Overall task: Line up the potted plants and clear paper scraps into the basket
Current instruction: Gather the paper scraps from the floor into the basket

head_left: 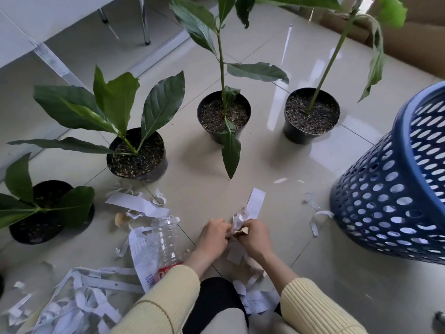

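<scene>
4 potted plants sit on the tiled floor (277,169) in a loose arc — the far-left pot (41,213), the second pot (137,155), the third pot (224,115) and the right pot (311,114).

A clear plastic bottle (166,239) lies among the loose scraps at lower left (72,300), its long axis running toward and away from the person, cap end hidden under the sleeve.

The left hand (212,238) and right hand (254,236) both have their grip closed on a bunched wad of paper scraps (239,219), low over the floor.

The blue basket (395,189) stands well apart to the right. Strips dangle below the wad — they could slip out on the way across.
</scene>
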Motion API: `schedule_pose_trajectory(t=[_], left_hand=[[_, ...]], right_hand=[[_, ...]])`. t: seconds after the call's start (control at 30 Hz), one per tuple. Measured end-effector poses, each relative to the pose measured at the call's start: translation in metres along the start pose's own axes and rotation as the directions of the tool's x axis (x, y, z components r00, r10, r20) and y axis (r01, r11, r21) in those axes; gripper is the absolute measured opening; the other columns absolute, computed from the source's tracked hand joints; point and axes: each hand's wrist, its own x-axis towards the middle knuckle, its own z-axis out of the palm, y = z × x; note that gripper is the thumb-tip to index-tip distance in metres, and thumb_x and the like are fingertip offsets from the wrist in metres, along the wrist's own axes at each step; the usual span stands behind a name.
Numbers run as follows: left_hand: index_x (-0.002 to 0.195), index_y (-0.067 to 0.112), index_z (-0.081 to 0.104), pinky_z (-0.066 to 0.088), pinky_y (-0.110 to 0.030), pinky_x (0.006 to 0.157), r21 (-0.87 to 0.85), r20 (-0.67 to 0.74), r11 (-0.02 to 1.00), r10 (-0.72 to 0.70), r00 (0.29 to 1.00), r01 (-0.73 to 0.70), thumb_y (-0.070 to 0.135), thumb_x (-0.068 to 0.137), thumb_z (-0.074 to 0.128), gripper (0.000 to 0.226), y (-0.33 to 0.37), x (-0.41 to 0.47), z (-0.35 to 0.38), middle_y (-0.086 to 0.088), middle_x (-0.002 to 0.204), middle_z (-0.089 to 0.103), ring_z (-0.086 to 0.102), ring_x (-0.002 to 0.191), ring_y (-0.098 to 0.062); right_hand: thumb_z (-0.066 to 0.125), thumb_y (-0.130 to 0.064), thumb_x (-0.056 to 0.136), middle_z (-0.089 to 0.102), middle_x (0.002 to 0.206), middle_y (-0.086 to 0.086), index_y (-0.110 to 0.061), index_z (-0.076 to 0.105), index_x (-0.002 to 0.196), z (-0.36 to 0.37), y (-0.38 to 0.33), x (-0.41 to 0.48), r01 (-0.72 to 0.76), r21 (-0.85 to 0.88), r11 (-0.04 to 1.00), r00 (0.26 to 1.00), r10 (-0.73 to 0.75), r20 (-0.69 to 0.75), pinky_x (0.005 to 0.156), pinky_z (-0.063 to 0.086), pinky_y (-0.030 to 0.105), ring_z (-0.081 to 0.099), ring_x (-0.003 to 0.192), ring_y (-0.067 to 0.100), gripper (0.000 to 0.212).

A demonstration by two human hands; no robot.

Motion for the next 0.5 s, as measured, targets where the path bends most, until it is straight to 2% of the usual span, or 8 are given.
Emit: schedule_pose_trajectory(t=[0.1, 0.17, 0.3, 0.5], left_hand=[[0.089, 0.008, 0.068, 0.028, -0.025, 0.064, -0.03, -0.023, 1.0, -0.001, 1.0, 0.0, 0.005, 0.078, 0.054, 0.017, 0.009, -0.004, -0.009, -0.014, 0.087, 0.058, 0.055, 0.087, -0.031], [0.086, 0.006, 0.066, 0.028, -0.024, 0.063, -0.037, -0.057, 0.999, 0.023, 0.998, -0.025, 0.007, 0.079, 0.055, 0.013, 0.018, -0.009, -0.021, -0.014, 0.087, 0.057, 0.055, 0.085, -0.031], [0.081, 0.004, 0.065, 0.03, -0.026, 0.061, -0.048, -0.125, 0.997, 0.052, 0.991, -0.059, 0.01, 0.08, 0.06, 0.008, 0.035, -0.009, -0.046, -0.014, 0.083, 0.057, 0.055, 0.079, -0.03], [0.077, 0.003, 0.066, 0.032, -0.025, 0.058, -0.039, -0.277, 0.984, 0.158, 0.948, -0.175, 0.012, 0.081, 0.064, 0.01, 0.083, -0.018, -0.104, -0.007, 0.074, 0.049, 0.055, 0.071, -0.028]], right_hand=[[0.071, -0.007, 0.075, 0.056, 0.058, -0.006, -0.012, 0.075, 0.077, -0.011, -0.001, -0.004, -0.034, 0.042, 0.999, 0.999, 0.035, -0.013, 0.049, 0.036, 0.01, 0.052, 0.06, 0.012, 0.007], [0.07, -0.007, 0.077, 0.059, 0.059, 0.0, -0.01, 0.075, 0.077, -0.024, -0.008, -0.011, -0.023, 0.06, 0.998, 0.999, 0.025, -0.028, 0.051, 0.035, 0.015, 0.055, 0.061, 0.017, 0.006], [0.067, -0.005, 0.078, 0.069, 0.068, 0.017, -0.01, 0.075, 0.078, -0.047, -0.025, -0.015, -0.002, 0.115, 0.993, 0.997, 0.01, -0.07, 0.059, 0.048, 0.031, 0.066, 0.07, 0.035, 0.01], [0.069, -0.005, 0.078, 0.073, 0.073, 0.009, -0.012, 0.076, 0.077, -0.11, -0.065, -0.034, 0.099, 0.097, 0.99, 0.976, -0.078, -0.206, 0.067, 0.053, 0.035, 0.067, 0.073, 0.025, 0.01]])
